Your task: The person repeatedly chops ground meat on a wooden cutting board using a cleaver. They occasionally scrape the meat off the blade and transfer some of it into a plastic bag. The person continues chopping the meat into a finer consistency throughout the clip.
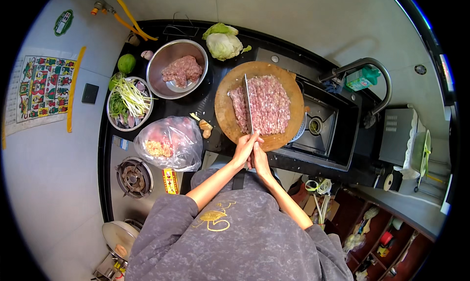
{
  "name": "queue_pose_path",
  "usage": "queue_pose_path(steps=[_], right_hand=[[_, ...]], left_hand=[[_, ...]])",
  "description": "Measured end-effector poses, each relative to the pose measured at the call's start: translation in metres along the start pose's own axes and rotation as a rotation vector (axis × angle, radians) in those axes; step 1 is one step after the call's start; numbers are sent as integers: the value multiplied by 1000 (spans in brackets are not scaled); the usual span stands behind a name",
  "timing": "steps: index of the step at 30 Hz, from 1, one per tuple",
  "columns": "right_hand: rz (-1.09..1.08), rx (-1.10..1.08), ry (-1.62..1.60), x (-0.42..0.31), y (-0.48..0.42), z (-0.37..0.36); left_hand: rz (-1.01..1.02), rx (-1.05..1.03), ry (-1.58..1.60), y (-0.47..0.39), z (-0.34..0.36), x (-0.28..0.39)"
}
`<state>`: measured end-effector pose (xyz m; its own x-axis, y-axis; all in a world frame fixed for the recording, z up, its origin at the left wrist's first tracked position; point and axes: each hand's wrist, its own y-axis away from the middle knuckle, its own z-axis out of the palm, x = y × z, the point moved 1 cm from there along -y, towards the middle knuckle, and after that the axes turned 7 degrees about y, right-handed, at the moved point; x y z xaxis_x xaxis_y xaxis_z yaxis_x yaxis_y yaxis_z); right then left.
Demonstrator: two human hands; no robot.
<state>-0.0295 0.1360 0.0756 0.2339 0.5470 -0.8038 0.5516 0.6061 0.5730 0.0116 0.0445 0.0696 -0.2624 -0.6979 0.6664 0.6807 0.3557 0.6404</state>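
Note:
A round wooden chopping board [226,125] lies before me, with a slab of minced meat [271,105] spread over it. A kitchen knife [249,106], seen nearly along its spine, stands upright in the meat and parts a narrow strip on the left from the wider piece. My left hand [245,149] and my right hand [261,160] come together on the knife's handle at the board's near edge. The handle is mostly hidden by my fingers. More minced meat [183,70] sits in a steel bowl [154,81] at the upper left.
A sink [349,149] with a curved faucet [385,79] lies right of the board. Left are a plastic bag of meat [183,141], ginger [205,127], a bowl of cut vegetables [130,103] and a gas burner [134,178]. A cabbage [222,44] stands behind.

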Motion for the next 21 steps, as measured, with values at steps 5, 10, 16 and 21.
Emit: queue_pose_path(steps=[5, 10, 16, 21], right_hand=[[-62, 180, 134, -3, -3, 1], [-360, 340, 149, 0, -4, 6], [-120, 218, 151, -18, 14, 0], [-357, 304, 154, 34, -18, 3]], left_hand=[[212, 42, 156, -7, 24, 1], [347, -42, 78, 8, 32, 14], [227, -50, 41, 5, 20, 7], [159, -34, 86, -27, 15, -22]])
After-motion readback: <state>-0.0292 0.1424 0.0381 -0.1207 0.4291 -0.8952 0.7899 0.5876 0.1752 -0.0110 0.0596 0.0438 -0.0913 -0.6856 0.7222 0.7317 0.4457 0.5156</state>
